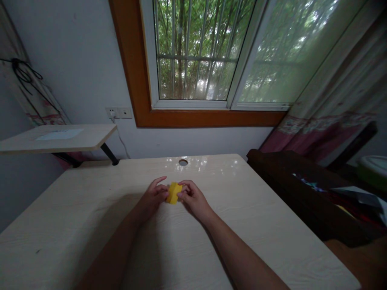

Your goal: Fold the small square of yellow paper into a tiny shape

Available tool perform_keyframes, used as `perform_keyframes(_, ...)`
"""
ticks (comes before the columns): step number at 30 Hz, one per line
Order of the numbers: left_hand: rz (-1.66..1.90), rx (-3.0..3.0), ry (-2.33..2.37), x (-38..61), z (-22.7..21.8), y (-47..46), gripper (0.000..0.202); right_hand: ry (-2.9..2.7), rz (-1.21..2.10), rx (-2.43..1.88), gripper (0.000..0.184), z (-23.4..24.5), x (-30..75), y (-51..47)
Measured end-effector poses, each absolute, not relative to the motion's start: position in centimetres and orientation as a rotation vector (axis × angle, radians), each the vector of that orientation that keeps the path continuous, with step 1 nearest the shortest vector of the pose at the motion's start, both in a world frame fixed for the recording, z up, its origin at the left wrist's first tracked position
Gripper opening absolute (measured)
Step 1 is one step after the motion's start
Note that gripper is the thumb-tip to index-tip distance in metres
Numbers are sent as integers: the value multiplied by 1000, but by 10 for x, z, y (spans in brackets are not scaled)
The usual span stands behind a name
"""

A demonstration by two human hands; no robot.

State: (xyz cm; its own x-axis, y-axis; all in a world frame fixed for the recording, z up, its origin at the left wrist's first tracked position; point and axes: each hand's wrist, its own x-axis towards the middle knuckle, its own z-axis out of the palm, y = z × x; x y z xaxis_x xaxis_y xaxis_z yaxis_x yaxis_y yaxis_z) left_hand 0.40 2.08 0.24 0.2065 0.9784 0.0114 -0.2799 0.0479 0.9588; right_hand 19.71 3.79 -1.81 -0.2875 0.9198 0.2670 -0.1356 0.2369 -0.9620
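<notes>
A small piece of yellow paper (pixel 173 193) with a crease down its middle is held between my two hands, over the far half of the pale wooden desk (pixel 242 241). My left hand (pixel 155 195) pinches its left edge between thumb and fingers, with the index finger stretched out above. On the other side, my right hand (pixel 193 197) grips the right edge, thumb in front and fingertips at the upper corner. The left part of the paper looks darker than the right. Whether the paper touches the desk I cannot tell.
A raised shelf (pixel 87 135) on black legs stands at the back left, with a pale sheet (pixel 60 134) on it. The desk has a round cable hole (pixel 183 162) near its back edge. Dark furniture (pixel 281 177) bearing assorted items adjoins the right side. Behind is a barred window (pixel 196 60).
</notes>
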Motion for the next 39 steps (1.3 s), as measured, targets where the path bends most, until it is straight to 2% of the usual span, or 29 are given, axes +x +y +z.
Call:
perform_keyframes(4,1162,1082,851,4,3,21,70,-1498,1249,-843,27,-17,196,37)
perform_keyframes(10,1222,1225,935,4,-4,28,40,-1564,1102,-902,20,-10,199,34)
perform_keyframes(20,1185,1486,1296,1,-5,28,29,-1747,719,-930,25,-7,199,35)
perform_keyframes(27,1192,1511,1282,2,-10,28,23,-1697,630,-971,23,-8,203,38)
perform_keyframes(33,1201,1485,1219,2,-7,27,17,-1872,704,-820,35,-2,200,33)
perform_keyframes(39,1199,1458,1209,3,-4,27,18,-1782,768,-905,25,0,199,29)
